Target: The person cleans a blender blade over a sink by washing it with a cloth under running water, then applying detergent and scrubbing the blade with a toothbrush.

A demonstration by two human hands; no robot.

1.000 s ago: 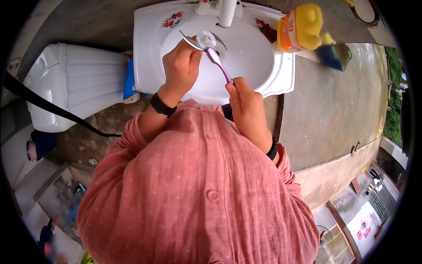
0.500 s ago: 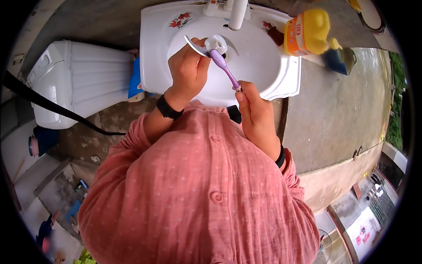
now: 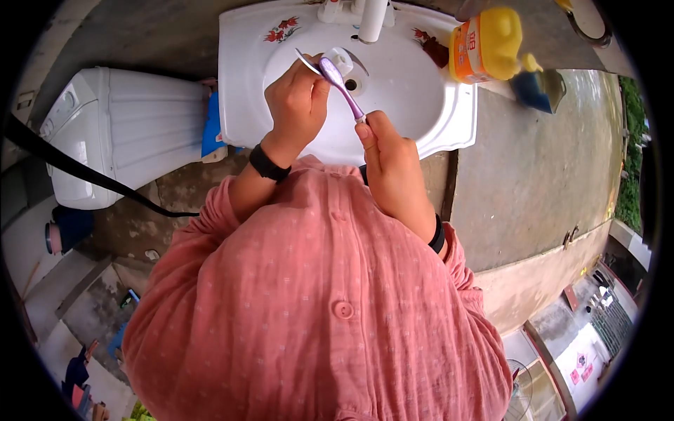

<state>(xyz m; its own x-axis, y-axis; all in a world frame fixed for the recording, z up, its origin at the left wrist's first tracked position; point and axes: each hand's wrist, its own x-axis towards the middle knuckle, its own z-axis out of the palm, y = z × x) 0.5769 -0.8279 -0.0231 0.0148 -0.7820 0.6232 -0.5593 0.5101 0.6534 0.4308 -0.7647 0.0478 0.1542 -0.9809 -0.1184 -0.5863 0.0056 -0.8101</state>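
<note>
Over the white washbasin (image 3: 453,116), my left hand (image 3: 298,105) is closed around a food processor blade (image 3: 342,61), which has a white plastic hub and two curved metal wings. My right hand (image 3: 394,165) grips a purple toothbrush (image 3: 344,90) by its handle end. The brush's upper end lies against the near side of the hub, or just in front of it; its bristles are hidden. Behind the blade hangs the white faucet spout (image 3: 373,21), and the dark drain hole (image 3: 351,85) shows below.
A yellow jug with an orange label (image 3: 488,45) stands at the basin's right corner, beside a reddish-brown item (image 3: 435,50). To the right is a blue container (image 3: 539,91). A white washing machine (image 3: 140,133) stands at left, with a black strap (image 3: 91,175) crossing before it.
My right hand and the toothbrush have moved up and left along the hub. The blade has shifted slightly up and left and turned a little, uncovering the drain hole.
</note>
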